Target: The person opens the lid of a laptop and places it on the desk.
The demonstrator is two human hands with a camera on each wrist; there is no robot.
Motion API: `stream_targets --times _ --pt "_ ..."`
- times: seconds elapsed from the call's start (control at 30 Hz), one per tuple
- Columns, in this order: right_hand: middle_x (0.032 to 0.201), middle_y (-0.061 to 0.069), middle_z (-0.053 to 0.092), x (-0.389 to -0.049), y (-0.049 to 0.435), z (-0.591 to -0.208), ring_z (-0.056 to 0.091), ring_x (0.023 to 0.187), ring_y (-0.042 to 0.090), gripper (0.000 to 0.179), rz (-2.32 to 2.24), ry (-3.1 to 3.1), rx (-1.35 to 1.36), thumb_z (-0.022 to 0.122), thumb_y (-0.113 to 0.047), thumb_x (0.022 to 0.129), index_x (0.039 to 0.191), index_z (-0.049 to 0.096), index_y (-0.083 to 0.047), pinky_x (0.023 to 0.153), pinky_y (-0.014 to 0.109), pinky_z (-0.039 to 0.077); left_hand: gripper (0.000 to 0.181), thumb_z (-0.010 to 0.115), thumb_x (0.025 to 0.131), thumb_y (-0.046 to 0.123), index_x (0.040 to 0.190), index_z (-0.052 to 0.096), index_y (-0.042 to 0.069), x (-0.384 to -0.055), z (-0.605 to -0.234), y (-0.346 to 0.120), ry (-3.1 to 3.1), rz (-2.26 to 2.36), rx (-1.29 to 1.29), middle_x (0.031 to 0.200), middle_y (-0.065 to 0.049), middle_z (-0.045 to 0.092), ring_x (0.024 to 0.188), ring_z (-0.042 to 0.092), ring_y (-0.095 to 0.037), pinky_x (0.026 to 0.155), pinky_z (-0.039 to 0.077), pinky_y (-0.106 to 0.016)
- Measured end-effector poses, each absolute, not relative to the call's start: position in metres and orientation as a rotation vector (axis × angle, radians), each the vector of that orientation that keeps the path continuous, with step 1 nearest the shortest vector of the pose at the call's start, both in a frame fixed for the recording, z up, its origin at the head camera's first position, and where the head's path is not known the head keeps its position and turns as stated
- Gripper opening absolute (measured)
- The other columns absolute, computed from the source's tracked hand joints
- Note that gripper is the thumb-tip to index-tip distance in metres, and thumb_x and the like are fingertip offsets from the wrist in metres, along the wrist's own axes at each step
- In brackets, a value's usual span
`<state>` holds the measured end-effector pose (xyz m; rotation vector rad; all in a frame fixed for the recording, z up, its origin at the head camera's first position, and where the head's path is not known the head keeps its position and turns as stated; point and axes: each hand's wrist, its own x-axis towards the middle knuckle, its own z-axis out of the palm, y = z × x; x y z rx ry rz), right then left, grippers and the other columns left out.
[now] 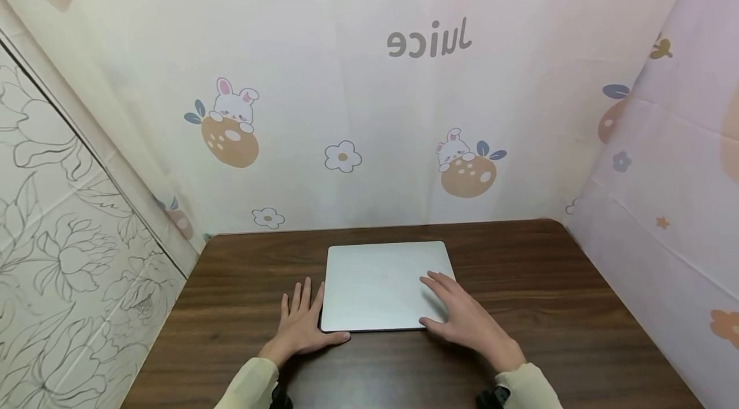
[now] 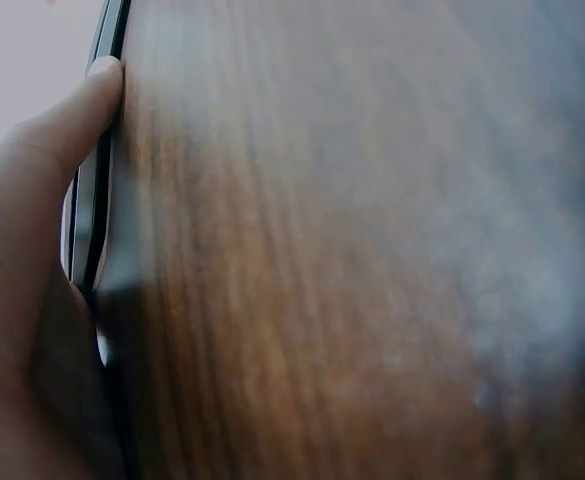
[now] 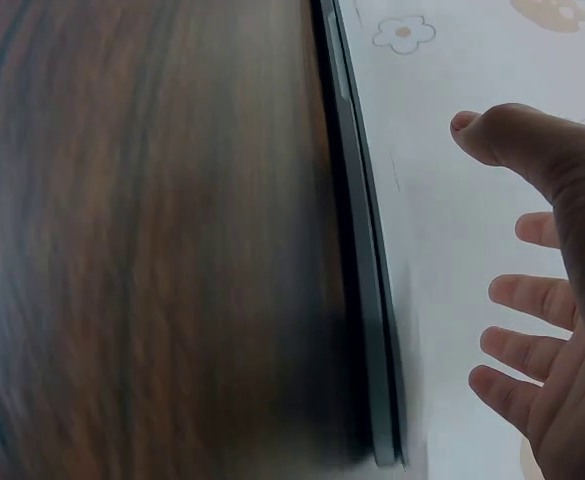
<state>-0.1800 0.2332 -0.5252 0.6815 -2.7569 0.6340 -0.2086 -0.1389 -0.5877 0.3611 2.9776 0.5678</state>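
A closed silver laptop point(image 1: 383, 287) lies flat on the dark wooden table point(image 1: 242, 345), its thin edge toward the person. The left hand point(image 1: 303, 324) is spread flat at the laptop's left front corner, fingers along its left side. In the left wrist view its thumb point(image 2: 97, 95) rests against the laptop's front edge. Over the right part of the lid is the right hand point(image 1: 462, 316), fingers apart and slightly bent, with nothing held. From the right wrist, the right thumb and fingers point(image 3: 522, 350) appear above the lid, beside the laptop's front edge point(image 3: 367, 260).
A pale curtain point(image 1: 346, 88) printed with rabbits, fruit and flowers hangs behind the table's far edge. A similar cloth point(image 1: 664, 172) borders the right side. On the left stands a white panel point(image 1: 75, 255) with line-drawn flowers.
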Motion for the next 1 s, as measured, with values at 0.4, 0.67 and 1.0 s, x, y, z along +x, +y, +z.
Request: stream_targets --times 0.4,0.67,1.0 --pt "0.152 0.014 0.053 -0.177 0.207 -0.536 0.051 0.140 0.041 0.075 0.653 -2.755 0.819 0.086 -0.037 0.083 0.147 0.056 -0.012 0.107 0.055 0.049 0.135 0.062 0.068 0.093 0.166 0.019 0.011 -0.205 -0.572 -0.138 2.903 0.578 0.351 0.172 -0.023 0.004 0.159 0.001 -0.046 0.122 -0.004 -0.069" --pt "0.151 0.016 0.054 -0.178 0.198 -0.542 0.051 0.140 0.041 0.073 0.664 -2.750 0.831 0.087 -0.033 0.083 0.146 0.057 -0.013 0.108 0.055 0.048 0.137 0.061 0.065 0.096 0.167 0.018 0.015 -0.210 -0.579 -0.139 2.905 0.570 0.340 0.173 -0.020 0.001 0.159 -0.001 -0.044 0.122 -0.006 -0.067" --pt "0.151 0.014 0.054 -0.179 0.193 -0.546 0.050 0.141 0.039 0.068 0.649 -2.785 0.806 0.086 -0.035 0.084 0.142 0.060 -0.011 0.110 0.053 0.047 0.137 0.064 0.066 0.093 0.167 0.017 0.013 -0.209 -0.574 -0.137 2.880 0.556 0.333 0.173 -0.021 0.002 0.159 0.000 -0.045 0.122 -0.005 -0.068"
